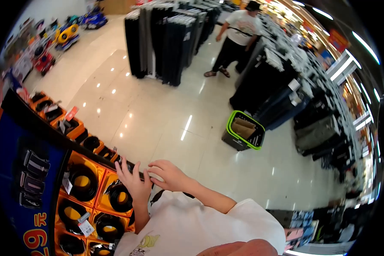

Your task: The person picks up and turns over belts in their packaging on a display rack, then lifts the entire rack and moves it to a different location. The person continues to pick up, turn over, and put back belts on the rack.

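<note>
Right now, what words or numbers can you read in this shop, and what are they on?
"29" and "元": big orange and yellow characters on the blue display board.
"ON": yellow letters on the white T-shirt; the rest is hidden.
White paper tags on the coiled black belts: too small to read.
Hanging shop signs far off: blurred.

White short-sleeved T-shirt, yellow print
</note>
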The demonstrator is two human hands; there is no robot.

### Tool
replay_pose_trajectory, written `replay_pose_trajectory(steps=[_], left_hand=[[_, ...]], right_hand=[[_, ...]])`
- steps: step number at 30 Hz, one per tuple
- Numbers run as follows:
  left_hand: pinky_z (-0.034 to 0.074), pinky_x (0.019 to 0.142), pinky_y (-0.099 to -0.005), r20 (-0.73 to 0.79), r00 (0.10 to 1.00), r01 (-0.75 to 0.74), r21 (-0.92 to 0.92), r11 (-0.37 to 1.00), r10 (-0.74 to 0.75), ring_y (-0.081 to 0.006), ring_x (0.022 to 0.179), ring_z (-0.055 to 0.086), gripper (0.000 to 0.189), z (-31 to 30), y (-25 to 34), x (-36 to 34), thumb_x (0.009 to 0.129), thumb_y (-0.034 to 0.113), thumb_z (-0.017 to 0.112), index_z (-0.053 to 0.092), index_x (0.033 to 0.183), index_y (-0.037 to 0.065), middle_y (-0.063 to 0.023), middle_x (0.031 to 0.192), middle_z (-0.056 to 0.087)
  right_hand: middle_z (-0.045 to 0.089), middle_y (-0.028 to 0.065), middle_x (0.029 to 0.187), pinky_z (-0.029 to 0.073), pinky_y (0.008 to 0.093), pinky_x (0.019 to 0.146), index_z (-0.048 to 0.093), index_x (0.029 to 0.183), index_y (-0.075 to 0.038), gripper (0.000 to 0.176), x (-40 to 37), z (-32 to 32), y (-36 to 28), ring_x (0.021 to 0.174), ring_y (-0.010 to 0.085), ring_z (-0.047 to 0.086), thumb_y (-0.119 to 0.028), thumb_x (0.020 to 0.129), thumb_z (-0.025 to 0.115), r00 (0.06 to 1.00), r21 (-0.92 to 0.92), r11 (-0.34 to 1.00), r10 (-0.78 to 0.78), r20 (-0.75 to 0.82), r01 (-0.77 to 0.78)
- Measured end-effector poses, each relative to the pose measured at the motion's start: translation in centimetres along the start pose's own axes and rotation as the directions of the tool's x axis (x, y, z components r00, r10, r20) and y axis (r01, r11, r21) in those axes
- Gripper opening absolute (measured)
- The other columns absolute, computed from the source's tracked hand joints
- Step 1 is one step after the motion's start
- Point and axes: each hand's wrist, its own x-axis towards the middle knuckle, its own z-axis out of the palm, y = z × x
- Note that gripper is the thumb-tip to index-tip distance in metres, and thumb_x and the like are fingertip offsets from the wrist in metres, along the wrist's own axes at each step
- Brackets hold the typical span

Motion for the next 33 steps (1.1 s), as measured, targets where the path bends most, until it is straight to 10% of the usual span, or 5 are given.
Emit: replay_pose_trajectory(steps=[5, 16, 23, 33], left_hand=[[0.033, 0.107, -0.0654, 0.043, 0.999, 0.025, 0.053, 0.998, -0.027, -0.0534, 0.144, 0.034, 0.041, 1.7, -1.4, -0.2, 0.085, 0.015, 0.069, 0.062, 0.125, 0.009, -0.023, 0.154, 0.043], [0.031, 0.115, -0.052, 0.123, 0.893, 0.408, 0.19, 0.893, -0.434, -0.0384, 0.146, 0.039, 0.068, 1.5, 1.1, 1.2, 0.071, 0.005, 0.072, 0.056, 0.138, 0.007, -0.013, 0.154, 0.048], [0.054, 0.093, -0.0438, -0.159, 0.907, 0.374, -0.125, 0.919, -0.391, -0.0383, 0.107, 0.067, 0.036, 7.0, 4.0, 8.5, 0.079, -0.008, 0.066, 0.069, 0.113, 0.0, -0.0163, 0.117, 0.068], [0.054, 0.092, -0.0439, -0.382, 0.792, 0.514, -0.003, 0.858, -0.476, -0.0375, 0.105, 0.065, 0.024, 11.9, 0.4, 20.6, 0.084, -0.005, 0.067, 0.069, 0.107, 0.0, -0.0152, 0.111, 0.068]], right_hand=[[0.062, 0.0208, 0.132, 0.051, 0.0485, 0.098, 0.062, 0.123, 0.003, 0.044, 3.2, 2.7, 1.8, 0.115, 0.0433, 0.06, 0.003, 0.079, 0.06, 0.99, 0.216, 0.976, 0.008, 0.142, -0.038], [0.069, 0.0221, 0.104, 0.05, 0.0487, 0.092, 0.071, 0.102, 0.002, 0.027, 12.0, 7.1, 8.8, 0.103, 0.0418, 0.063, -0.009, 0.078, 0.068, 0.737, 0.52, 0.852, -0.394, 0.55, 0.067], [0.07, 0.0134, 0.112, 0.052, 0.0447, 0.092, 0.069, 0.11, -0.004, 0.034, 17.9, 2.7, 17.1, 0.106, 0.0351, 0.063, -0.004, 0.076, 0.071, 0.588, 0.58, 0.79, -0.569, 0.575, 0.197], [0.071, 0.0147, 0.108, 0.053, 0.0431, 0.087, 0.071, 0.107, -0.002, 0.023, 27.8, -3.6, 25.8, 0.096, 0.0362, 0.065, -0.01, 0.087, 0.076, 0.772, 0.434, 0.882, -0.404, 0.49, 0.186]])
